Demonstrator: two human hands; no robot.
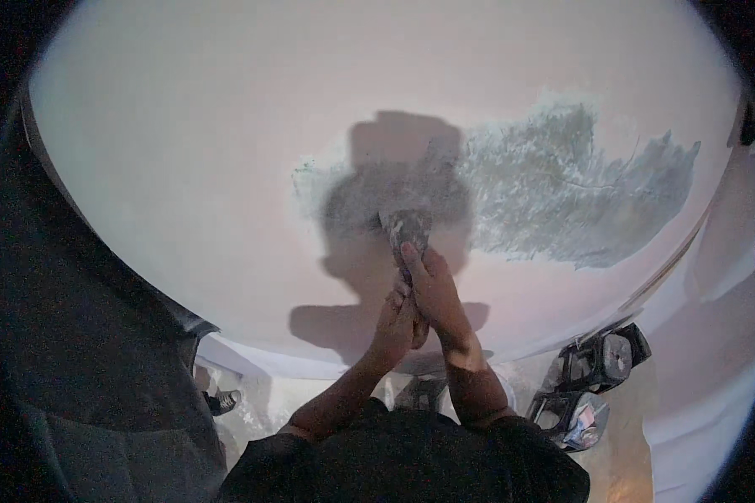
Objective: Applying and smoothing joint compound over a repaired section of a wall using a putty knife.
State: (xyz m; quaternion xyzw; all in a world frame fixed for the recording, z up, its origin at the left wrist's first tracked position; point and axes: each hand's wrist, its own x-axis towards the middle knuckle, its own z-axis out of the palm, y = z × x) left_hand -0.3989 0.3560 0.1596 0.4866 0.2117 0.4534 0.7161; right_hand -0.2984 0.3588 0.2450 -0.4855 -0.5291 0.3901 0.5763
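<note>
Both my arms reach forward to a pale pinkish wall (210, 168) with a rough grey patch (545, 184) across its middle and right. A putty knife (408, 224) with a smeared grey blade points up the wall, its tip at the lower left part of the patch, inside my shadow. My right hand (434, 292) is closed round it, the thumb lying along the base of the blade. Just below and to the left, my left hand (392, 323) is closed at the handle end, its fingers against the right hand. Most of the handle is hidden by the hands.
Dark cloth-like sheeting (101, 360) hangs on the left. At the lower right stand dark stools (591, 365), one with a crumpled plastic bag (587, 426) on it. White sheeting (696, 377) covers the right side. A dark shoe (224, 402) shows at the lower left.
</note>
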